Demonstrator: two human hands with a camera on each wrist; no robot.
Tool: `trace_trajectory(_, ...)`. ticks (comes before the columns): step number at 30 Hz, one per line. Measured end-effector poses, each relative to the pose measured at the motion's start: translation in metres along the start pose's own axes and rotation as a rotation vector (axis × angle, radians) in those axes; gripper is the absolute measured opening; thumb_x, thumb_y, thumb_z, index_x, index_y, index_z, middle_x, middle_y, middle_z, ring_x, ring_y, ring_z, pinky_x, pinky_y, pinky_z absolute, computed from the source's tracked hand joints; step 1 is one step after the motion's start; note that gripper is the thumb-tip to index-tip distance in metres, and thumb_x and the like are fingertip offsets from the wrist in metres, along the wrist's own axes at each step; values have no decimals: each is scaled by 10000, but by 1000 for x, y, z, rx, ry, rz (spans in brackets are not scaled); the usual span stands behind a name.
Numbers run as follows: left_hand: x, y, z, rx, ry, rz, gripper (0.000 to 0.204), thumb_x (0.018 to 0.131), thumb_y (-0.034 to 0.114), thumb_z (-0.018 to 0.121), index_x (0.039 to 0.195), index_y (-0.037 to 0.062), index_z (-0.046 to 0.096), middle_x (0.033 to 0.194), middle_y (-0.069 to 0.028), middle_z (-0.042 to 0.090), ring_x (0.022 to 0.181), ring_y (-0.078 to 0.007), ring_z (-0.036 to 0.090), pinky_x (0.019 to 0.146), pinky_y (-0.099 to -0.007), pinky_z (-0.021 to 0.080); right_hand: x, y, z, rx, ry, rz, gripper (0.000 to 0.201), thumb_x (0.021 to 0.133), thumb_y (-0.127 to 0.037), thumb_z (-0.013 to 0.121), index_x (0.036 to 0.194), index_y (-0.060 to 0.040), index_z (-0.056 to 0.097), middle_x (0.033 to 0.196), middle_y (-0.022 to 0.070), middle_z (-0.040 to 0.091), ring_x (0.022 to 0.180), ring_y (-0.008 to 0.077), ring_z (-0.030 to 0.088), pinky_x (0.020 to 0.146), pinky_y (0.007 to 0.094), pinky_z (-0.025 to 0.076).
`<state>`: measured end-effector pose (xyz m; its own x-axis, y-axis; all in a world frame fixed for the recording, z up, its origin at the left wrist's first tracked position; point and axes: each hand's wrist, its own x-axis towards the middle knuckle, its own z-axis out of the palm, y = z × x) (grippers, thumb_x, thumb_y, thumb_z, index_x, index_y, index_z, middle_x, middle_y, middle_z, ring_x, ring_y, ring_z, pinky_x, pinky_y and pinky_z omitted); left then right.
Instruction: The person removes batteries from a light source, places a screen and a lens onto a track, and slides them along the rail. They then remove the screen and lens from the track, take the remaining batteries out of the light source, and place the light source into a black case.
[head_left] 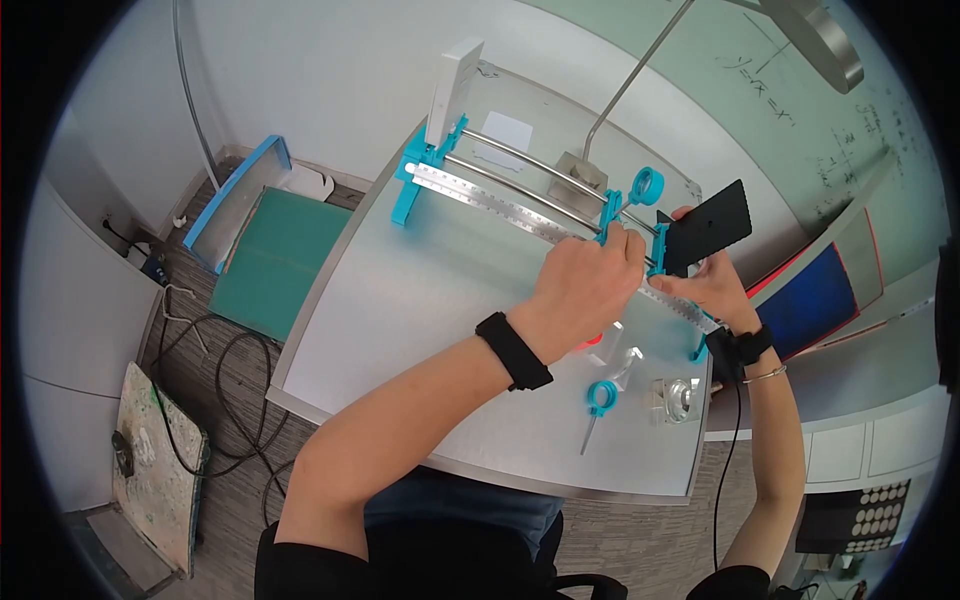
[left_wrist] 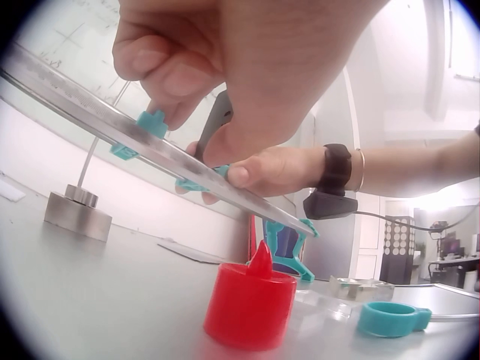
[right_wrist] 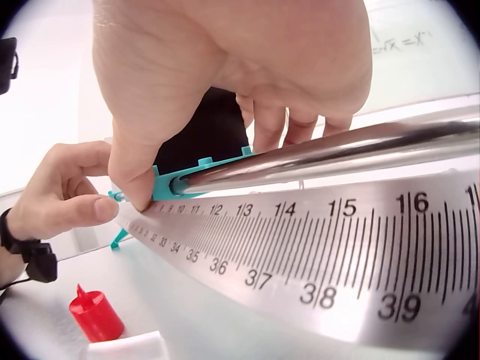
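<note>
An optical bench with two metal rods, a steel ruler and teal end supports stands across the table. My left hand grips a teal slider on the rods, its fingers curled at it. A teal ring holder rises just behind that slider. Farther right, my right hand pinches another teal slider, which carries a black plate. In the right wrist view, its thumb presses by the ruler's edge. At the bench's left end a white panel stands upright.
A red candle-shaped piece stands below the rods. Nearer me lie a loose teal ring with a stem and a clear glass-like piece. Behind the bench stands a metal block bearing a lamp arm. A cable hangs from my right wrist.
</note>
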<state>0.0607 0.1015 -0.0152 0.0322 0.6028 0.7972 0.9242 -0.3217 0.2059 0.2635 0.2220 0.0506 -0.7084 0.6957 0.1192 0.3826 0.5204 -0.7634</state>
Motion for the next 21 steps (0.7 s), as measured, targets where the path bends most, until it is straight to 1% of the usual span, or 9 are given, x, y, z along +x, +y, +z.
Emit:
trace_trajectory(2, 1, -1, -2, -12, -56, -5, 161, 744, 55, 660, 861, 18, 555, 750, -85, 590, 457, -238, 606, 425, -341, 452, 0, -1, -1, -18, 0, 2, 896, 679, -7, 928, 1419, -63, 427, 1254, 12, 471, 1175, 117, 487, 1003, 290, 442)
trace_trajectory(9, 1, -1, -3, 11, -50, 6, 156, 739, 54, 658, 851, 25, 554, 740, -84, 584, 451, -248, 593, 428, -348, 450, -1, 0, 0, 22, 7, 5, 891, 678, -26, 933, 1414, -72, 433, 1266, 8, 468, 1180, 117, 484, 1017, 293, 430)
trace_trajectory(11, 2, -2, -3, -21, -72, -7, 152, 742, 53, 655, 853, 22, 556, 746, -87, 587, 457, -251, 597, 430, -355, 448, -2, 1, -4, -24, 0, 17, 879, 681, -43, 932, 1409, -74, 442, 1271, 9, 477, 1201, 123, 482, 1037, 304, 420)
trace_trajectory(14, 2, -2, -3, -17, -59, -6, 148, 743, 49, 651, 851, 22, 554, 744, -86, 586, 461, -253, 597, 430, -357, 442, -3, 3, -7, -20, -5, 21, 869, 681, -44, 928, 1406, -76, 450, 1273, 13, 486, 1221, 127, 476, 1052, 312, 415)
trace_trajectory(18, 2, -3, -4, -3, -47, 2, 144, 744, 48, 650, 845, 24, 550, 737, -85, 583, 460, -253, 593, 430, -359, 439, -7, 8, -13, -30, -8, 27, 874, 674, -38, 926, 1406, -77, 451, 1277, 18, 491, 1230, 129, 475, 1059, 316, 414)
trace_trajectory(21, 3, -2, -3, -40, -77, -14, 144, 743, 46, 648, 844, 25, 547, 731, -84, 579, 460, -252, 590, 431, -359, 439, -11, 5, -16, -34, -3, 47, 878, 667, -45, 931, 1403, -79, 454, 1281, 18, 495, 1236, 137, 475, 1057, 317, 418)
